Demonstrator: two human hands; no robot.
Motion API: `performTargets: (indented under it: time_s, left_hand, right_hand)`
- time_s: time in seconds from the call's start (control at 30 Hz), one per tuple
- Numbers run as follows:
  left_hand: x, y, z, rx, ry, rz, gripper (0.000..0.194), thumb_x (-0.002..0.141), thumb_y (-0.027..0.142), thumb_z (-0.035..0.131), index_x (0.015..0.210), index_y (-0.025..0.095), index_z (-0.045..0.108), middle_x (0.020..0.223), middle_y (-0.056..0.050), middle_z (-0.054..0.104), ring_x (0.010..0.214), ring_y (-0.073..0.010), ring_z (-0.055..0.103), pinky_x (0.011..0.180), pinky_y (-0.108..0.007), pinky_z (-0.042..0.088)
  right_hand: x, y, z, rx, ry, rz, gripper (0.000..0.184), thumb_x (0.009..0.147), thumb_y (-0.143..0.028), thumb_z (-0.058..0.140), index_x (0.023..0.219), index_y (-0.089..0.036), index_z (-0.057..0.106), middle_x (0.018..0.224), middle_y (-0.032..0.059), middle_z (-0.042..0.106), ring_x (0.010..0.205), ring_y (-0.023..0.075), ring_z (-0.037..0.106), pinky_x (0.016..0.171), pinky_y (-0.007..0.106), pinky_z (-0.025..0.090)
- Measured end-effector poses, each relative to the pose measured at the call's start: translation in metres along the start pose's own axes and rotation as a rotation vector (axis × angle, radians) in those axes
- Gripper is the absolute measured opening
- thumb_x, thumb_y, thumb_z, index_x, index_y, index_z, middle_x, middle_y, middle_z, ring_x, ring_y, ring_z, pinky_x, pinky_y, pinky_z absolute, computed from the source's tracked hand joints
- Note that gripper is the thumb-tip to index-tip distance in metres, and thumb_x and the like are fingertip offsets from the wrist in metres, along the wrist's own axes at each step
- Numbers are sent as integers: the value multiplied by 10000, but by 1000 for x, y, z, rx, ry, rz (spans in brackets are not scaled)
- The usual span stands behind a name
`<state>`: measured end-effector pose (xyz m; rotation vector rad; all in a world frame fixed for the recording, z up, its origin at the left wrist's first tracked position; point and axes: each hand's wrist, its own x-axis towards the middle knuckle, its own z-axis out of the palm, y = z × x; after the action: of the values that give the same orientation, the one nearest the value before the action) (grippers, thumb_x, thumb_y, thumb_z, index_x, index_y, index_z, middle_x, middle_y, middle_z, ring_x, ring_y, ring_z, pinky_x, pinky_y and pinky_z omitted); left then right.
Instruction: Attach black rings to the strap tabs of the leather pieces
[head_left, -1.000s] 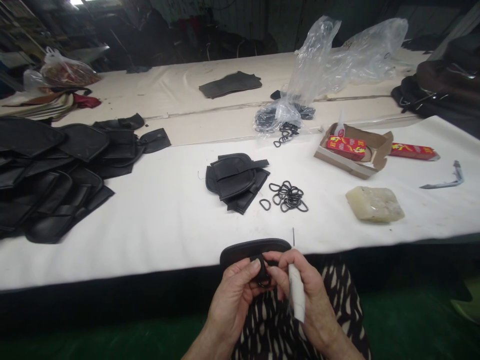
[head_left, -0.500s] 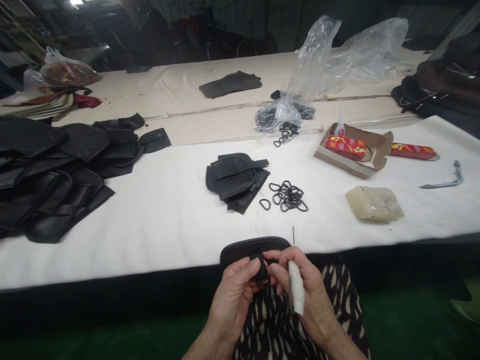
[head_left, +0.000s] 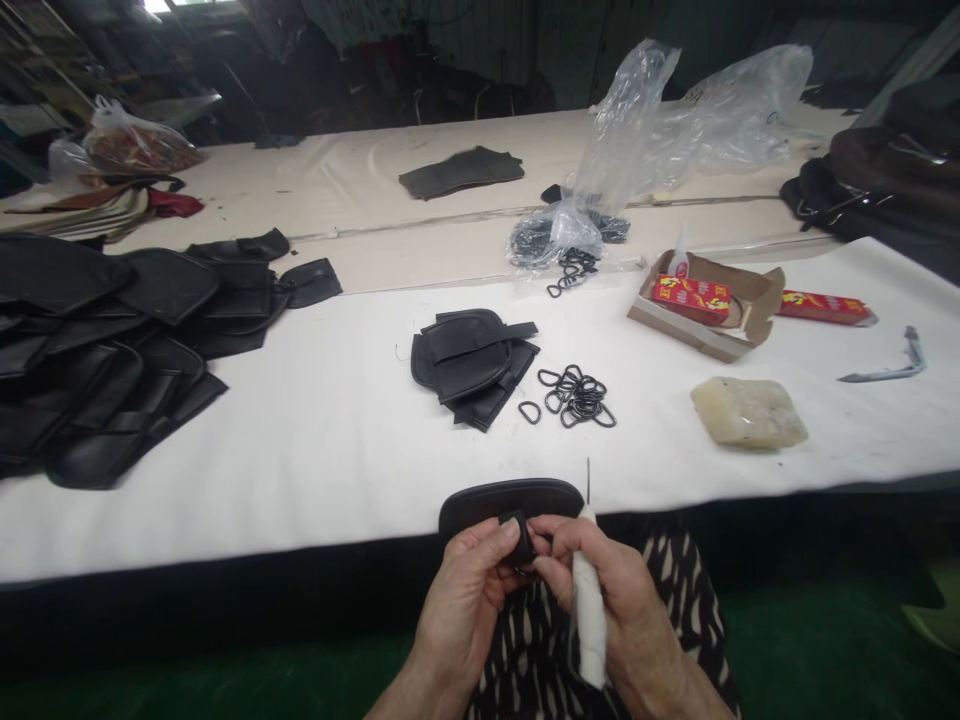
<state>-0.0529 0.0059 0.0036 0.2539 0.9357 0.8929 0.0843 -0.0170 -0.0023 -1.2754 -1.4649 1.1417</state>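
Observation:
My left hand [head_left: 466,590] pinches the folded strap [head_left: 514,535] of a black leather piece [head_left: 510,496] with a rounded, piped edge, at the table's front edge. My right hand [head_left: 621,585] is closed around an awl [head_left: 591,625] with a white-wrapped handle, its thin metal tip pointing up and away. The thumb and forefinger of this hand also touch the strap's right side. Fingers mostly hide the D-ring at the strap's lower end. Beyond lie a small stack of black leather pieces [head_left: 465,355] and a heap of black D-rings [head_left: 581,398].
Many black leather pieces [head_left: 112,370] are piled at left. To the right are a wax-like block [head_left: 748,412], an open cardboard box [head_left: 690,325] with red packets, and a bent metal tool [head_left: 885,370]. Behind stand clear plastic bags [head_left: 630,130] and more D-rings [head_left: 574,270].
The awl's handle has slid lower in my right hand, showing more of its white end. My right fingers have shifted at the strap, and the D-ring is now less visible.

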Motion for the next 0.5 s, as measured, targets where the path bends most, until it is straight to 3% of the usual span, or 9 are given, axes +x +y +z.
performTargets:
  time_s: [0.13,0.23,0.37,0.5]
  left_hand:
    - [0,1,1,1,-4,-14,133,784,194,633,750,89,707,709,-91,704,627,-148,627,628,-237,504]
    - [-2,2,1,10,8,-31,136,779,201,640,745,85,703,707,-96,702,634,-153,629,638,-240,506]
    - [-4,4,3,9,74,-60,114,744,204,680,724,93,696,704,-88,697,633,-154,630,671,-257,510]
    - [-2,7,9,41,100,-65,152,716,239,706,703,88,689,713,-96,695,631,-158,629,646,-247,504]
  right_hand:
    - [1,-1,-6,-149,7,-191,27,850,-202,559,873,-215,556,917,66,682,753,168,663,686,244,531]
    - [1,-3,-12,-201,36,-278,142,833,-236,614,961,-215,556,856,52,680,616,143,632,620,236,523]
    - [1,0,-20,-232,129,-325,307,808,-443,634,1000,-209,585,665,8,627,446,121,534,457,220,447]
    - [3,7,-30,-281,220,-336,487,777,-650,507,988,-222,607,565,-15,582,381,108,478,403,214,391]
